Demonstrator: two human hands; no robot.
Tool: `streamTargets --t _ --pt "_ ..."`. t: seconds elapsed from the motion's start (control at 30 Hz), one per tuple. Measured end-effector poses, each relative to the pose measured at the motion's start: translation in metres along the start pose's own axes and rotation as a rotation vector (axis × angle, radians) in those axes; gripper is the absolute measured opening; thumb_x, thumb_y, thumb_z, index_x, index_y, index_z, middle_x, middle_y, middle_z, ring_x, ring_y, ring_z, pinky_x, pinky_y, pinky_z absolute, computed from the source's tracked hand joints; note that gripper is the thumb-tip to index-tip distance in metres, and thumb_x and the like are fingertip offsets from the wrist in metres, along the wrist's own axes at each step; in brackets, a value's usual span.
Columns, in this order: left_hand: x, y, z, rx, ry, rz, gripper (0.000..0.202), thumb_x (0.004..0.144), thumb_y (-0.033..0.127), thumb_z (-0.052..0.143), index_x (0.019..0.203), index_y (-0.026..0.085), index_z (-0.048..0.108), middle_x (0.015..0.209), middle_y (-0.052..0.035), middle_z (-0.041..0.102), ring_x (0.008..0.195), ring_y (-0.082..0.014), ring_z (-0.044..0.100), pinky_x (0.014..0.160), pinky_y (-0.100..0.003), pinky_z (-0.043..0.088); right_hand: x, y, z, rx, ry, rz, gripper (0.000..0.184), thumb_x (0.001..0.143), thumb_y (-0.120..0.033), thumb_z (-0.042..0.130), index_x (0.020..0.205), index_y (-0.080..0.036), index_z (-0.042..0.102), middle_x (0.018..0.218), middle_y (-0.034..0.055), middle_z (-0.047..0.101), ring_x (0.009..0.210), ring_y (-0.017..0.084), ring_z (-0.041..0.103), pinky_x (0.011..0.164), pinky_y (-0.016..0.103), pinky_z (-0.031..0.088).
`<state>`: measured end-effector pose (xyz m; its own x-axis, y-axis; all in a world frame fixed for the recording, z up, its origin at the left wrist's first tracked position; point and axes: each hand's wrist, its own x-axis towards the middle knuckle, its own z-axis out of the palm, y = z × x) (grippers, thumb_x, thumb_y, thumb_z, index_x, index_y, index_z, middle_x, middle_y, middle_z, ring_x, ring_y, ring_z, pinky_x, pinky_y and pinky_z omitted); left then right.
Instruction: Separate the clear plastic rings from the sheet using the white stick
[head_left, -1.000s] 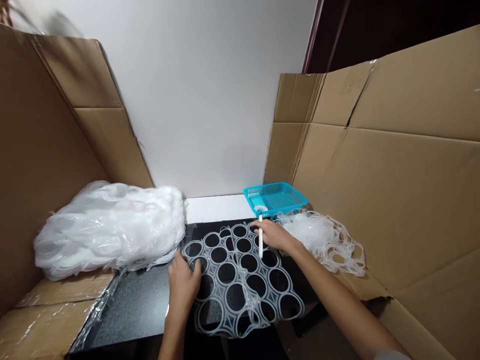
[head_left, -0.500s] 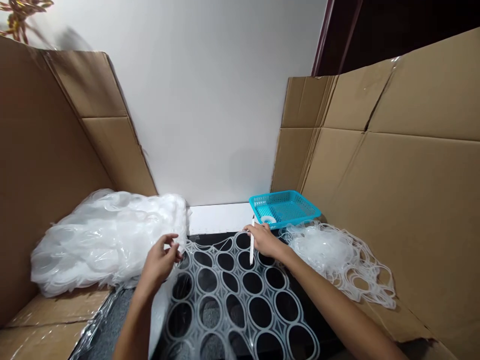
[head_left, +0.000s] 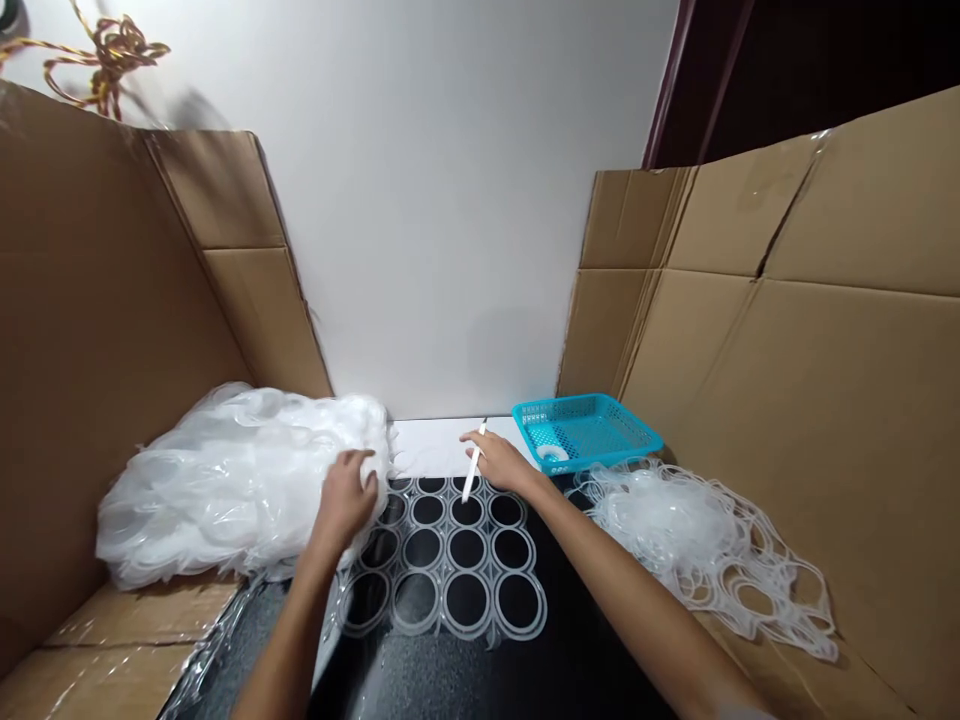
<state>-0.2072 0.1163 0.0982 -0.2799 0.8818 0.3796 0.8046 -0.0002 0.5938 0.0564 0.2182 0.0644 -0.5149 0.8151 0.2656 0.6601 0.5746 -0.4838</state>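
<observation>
A clear plastic sheet of joined rings (head_left: 442, 604) lies fairly flat on the black work surface (head_left: 592, 640), its round holes in rows. My right hand (head_left: 501, 462) is closed on a slim white pen-shaped tool (head_left: 473, 468) with a dark upper tip; the tool's lower end is over the sheet's far rows. My left hand (head_left: 349, 496) is over the sheet's far left corner, beside a thick pile of white, film-like ring sheets (head_left: 232, 480). Its fingers are apart and I see nothing in them.
A blue mesh basket (head_left: 592, 465) with a white ring (head_left: 553, 454) inside stands at the back right. In front of it lies a tangled heap of clear ring scraps (head_left: 690, 530). Cardboard walls (head_left: 810, 400) stand on both sides, and a white wall (head_left: 450, 220) closes the back.
The ring sheet, earlier rippled and reaching close to me, now lies flatter and farther away. My right hand has moved left with the tool. The camera view has also shifted slightly.
</observation>
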Motion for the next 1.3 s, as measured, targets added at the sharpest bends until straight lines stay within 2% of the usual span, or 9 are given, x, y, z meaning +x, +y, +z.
streamTargets --t 0.1,0.17,0.23,0.33,0.43,0.57,0.8,1.07,1.3 --pt "-0.074 0.011 0.024 -0.083 -0.204 0.172 0.024 0.089 0.025 0.057 0.106 0.026 0.074 0.117 -0.0065 0.072 0.112 -0.0245 0.069 0.105 -0.041 0.055 -0.047 0.007 0.013 0.143 -0.028 -0.088 0.037 0.103 -0.021 0.050 0.138 -0.020 0.063 0.132 0.0134 0.069 0.121 0.025 0.063 0.107 0.037 0.045" --pt "-0.125 0.023 0.041 -0.132 -0.333 0.376 0.026 0.095 0.024 0.056 0.114 0.029 0.073 0.133 -0.0081 0.067 0.122 -0.0260 0.065 0.106 -0.044 0.055 -0.083 0.010 0.015 0.291 -0.059 -0.075 0.042 0.106 -0.028 0.046 0.146 -0.021 0.056 0.116 0.0106 0.073 0.103 0.023 0.068 0.097 0.037 0.051" --pt "-0.167 0.035 0.057 -0.138 -0.352 0.471 0.029 0.095 0.023 0.059 0.120 0.032 0.071 0.136 -0.0100 0.065 0.124 -0.0282 0.064 0.104 -0.047 0.057 -0.119 0.008 0.012 0.432 -0.103 0.001 0.045 0.110 -0.038 0.037 0.151 -0.024 0.051 0.097 0.0050 0.073 0.083 0.020 0.067 0.083 0.034 0.054" --pt "-0.201 0.050 0.076 -0.115 -0.312 0.469 0.032 0.095 0.019 0.059 0.123 0.030 0.069 0.132 -0.0119 0.066 0.121 -0.0296 0.065 0.100 -0.049 0.059 -0.165 -0.001 0.006 0.502 -0.142 0.073 0.047 0.111 -0.047 0.034 0.127 -0.026 0.072 0.095 0.0045 0.071 0.085 0.020 0.066 0.084 0.033 0.053" --pt "-0.205 0.055 0.089 -0.076 -0.270 0.443 0.036 0.096 0.018 0.057 0.130 0.025 0.066 0.133 -0.0136 0.067 0.122 -0.0306 0.066 0.102 -0.051 0.059 -0.191 -0.006 0.007 0.565 -0.089 0.128 0.050 0.107 -0.054 0.043 0.103 -0.022 0.080 0.095 0.0062 0.071 0.086 0.021 0.067 0.085 0.034 0.053" --pt "-0.193 0.051 0.098 -0.033 -0.293 0.448 0.038 0.098 0.022 0.055 0.135 0.021 0.063 0.143 -0.0147 0.063 0.133 -0.0313 0.061 0.110 -0.054 0.054 -0.201 -0.002 0.016 0.734 0.079 0.232 0.052 0.101 -0.063 0.052 0.106 -0.018 0.078 0.088 0.0070 0.073 0.080 0.022 0.070 0.077 0.034 0.056" --pt "-0.192 0.052 0.099 -0.003 -0.322 0.463 0.045 0.101 0.026 0.052 0.146 0.021 0.055 0.154 -0.0123 0.056 0.144 -0.0297 0.052 0.119 -0.056 0.043 -0.204 -0.007 0.020 0.651 0.127 0.174 0.034 0.099 -0.048 0.062 0.093 -0.020 0.079 0.100 0.0081 0.080 0.098 0.025 0.074 0.095 0.038 0.055" --pt "-0.195 0.057 0.088 -0.043 -0.359 0.547 0.027 0.101 0.022 0.052 0.122 0.025 0.069 0.137 -0.0101 0.066 0.129 -0.0290 0.061 0.108 -0.051 0.051 -0.206 -0.006 0.018 0.599 0.137 0.170 0.031 0.100 -0.044 0.059 0.094 -0.022 0.079 0.103 0.0066 0.080 0.100 0.024 0.074 0.096 0.038 0.056" --pt "-0.194 0.057 0.088 -0.056 -0.356 0.545 0.027 0.100 0.022 0.053 0.121 0.024 0.069 0.136 -0.0104 0.067 0.127 -0.0294 0.061 0.108 -0.052 0.051 -0.206 -0.007 0.018 0.577 0.158 0.167 0.028 0.100 -0.040 0.060 0.092 -0.021 0.079 0.102 0.0060 0.080 0.098 0.024 0.074 0.095 0.037 0.055"
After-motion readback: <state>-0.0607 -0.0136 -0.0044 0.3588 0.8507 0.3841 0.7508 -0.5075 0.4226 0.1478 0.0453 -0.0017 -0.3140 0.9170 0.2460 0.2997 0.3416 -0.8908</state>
